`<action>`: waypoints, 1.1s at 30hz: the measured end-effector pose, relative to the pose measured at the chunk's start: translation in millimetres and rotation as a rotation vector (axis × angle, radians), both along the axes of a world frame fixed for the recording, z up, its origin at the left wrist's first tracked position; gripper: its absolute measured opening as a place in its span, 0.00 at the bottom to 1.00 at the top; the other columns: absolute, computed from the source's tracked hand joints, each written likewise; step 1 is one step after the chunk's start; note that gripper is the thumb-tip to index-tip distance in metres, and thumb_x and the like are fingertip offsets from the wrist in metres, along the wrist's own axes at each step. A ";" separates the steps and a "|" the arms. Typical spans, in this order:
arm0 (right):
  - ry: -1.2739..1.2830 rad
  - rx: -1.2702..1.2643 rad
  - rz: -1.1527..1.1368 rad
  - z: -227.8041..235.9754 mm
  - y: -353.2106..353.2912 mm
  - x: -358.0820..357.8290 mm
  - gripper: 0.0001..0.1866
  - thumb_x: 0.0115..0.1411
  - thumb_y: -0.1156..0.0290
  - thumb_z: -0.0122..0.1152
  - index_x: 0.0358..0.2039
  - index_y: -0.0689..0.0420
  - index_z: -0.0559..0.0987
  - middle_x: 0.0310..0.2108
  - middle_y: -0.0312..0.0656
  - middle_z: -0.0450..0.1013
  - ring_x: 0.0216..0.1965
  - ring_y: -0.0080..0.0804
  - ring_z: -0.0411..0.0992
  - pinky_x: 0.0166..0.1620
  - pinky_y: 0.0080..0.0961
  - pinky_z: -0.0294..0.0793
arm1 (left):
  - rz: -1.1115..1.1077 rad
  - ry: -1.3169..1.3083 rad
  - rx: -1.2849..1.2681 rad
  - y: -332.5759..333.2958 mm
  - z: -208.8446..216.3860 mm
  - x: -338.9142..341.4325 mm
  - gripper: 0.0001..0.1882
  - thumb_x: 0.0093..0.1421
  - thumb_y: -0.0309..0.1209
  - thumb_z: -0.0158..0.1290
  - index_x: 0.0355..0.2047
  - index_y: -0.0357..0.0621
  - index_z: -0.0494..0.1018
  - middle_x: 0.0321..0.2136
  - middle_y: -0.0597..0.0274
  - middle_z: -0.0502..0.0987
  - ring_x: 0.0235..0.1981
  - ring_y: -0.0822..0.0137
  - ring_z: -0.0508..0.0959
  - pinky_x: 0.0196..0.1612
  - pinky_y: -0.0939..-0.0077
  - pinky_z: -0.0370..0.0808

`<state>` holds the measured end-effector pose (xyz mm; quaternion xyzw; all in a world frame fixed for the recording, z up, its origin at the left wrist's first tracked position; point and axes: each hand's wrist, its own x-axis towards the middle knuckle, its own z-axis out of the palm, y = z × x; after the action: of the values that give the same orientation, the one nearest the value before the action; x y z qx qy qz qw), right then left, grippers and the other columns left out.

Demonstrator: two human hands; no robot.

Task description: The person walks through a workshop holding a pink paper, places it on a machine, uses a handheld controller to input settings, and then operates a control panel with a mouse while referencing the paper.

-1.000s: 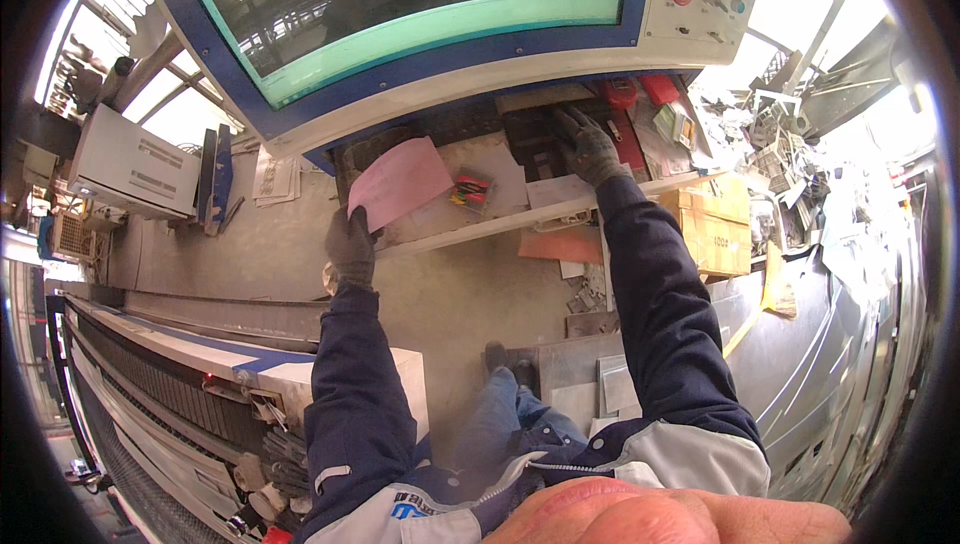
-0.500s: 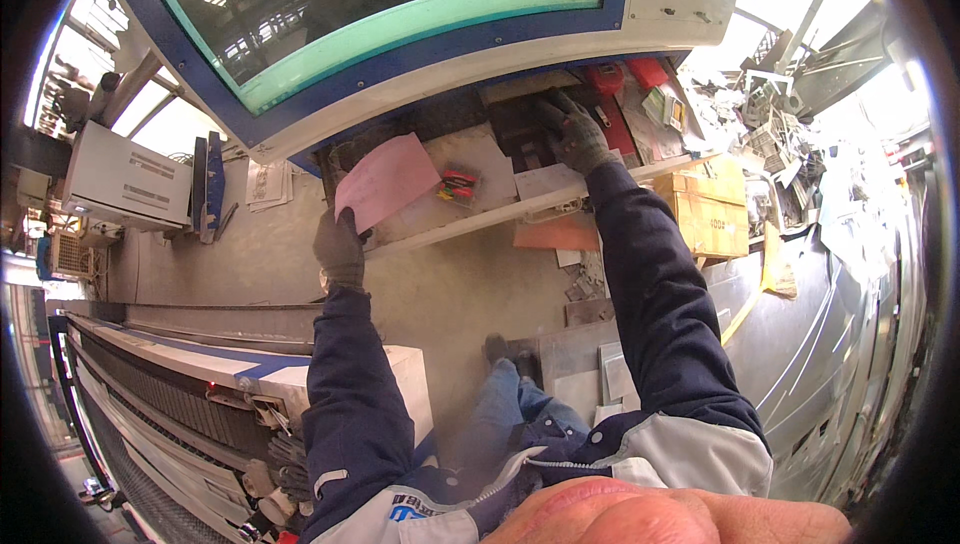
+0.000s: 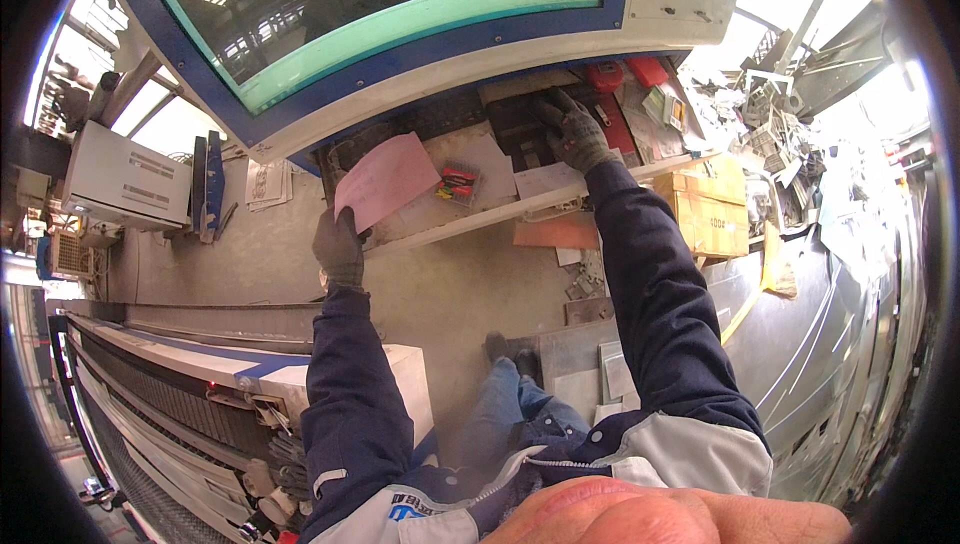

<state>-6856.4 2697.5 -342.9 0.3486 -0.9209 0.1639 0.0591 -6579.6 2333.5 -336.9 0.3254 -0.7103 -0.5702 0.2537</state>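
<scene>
My gloved left grip [image 3: 340,249] pinches the near edge of a pink paper sheet [image 3: 390,179], over the left part of the shelf [image 3: 450,226] below the monitor [image 3: 498,39]. My gloved right grip [image 3: 578,136] is at a dark flat item [image 3: 512,126]; cannot tell whether I grasp it. Small clear packet [image 3: 459,185] just right of the sheet.

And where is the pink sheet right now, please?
The pink sheet is left of centre in the head view, in the left hand, below the screen.
</scene>
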 end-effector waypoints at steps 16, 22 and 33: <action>0.060 0.082 0.099 -4.1 -2.6 -3.5 0.33 0.62 0.67 0.57 0.70 0.46 0.67 0.71 0.51 0.59 0.71 0.57 0.56 0.71 0.46 0.61 | -0.005 0.180 -0.041 3.0 -5.8 2.6 0.13 0.70 0.34 0.55 0.45 0.34 0.76 0.29 0.60 0.80 0.26 0.69 0.82 0.25 0.73 0.79; 0.140 0.065 0.198 -16.2 -7.4 -12.5 0.28 0.67 0.66 0.55 0.68 0.47 0.72 0.72 0.46 0.60 0.72 0.55 0.56 0.72 0.42 0.60 | -0.010 0.094 0.064 0.2 -2.3 5.1 0.11 0.71 0.32 0.54 0.47 0.38 0.77 0.29 0.63 0.80 0.25 0.74 0.80 0.26 0.75 0.80; 0.029 0.040 0.094 -14.3 -7.2 -12.3 0.31 0.67 0.62 0.57 0.70 0.47 0.66 0.73 0.51 0.57 0.71 0.54 0.59 0.69 0.45 0.65 | -0.009 0.163 -0.160 -10.4 -27.7 2.9 0.12 0.71 0.33 0.54 0.48 0.38 0.78 0.30 0.55 0.81 0.24 0.69 0.83 0.26 0.72 0.80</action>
<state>-6868.6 2690.3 -357.3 0.3947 -0.9057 0.1431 0.0578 -6576.7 2323.0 -364.6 0.2533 -0.7321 -0.5374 0.3332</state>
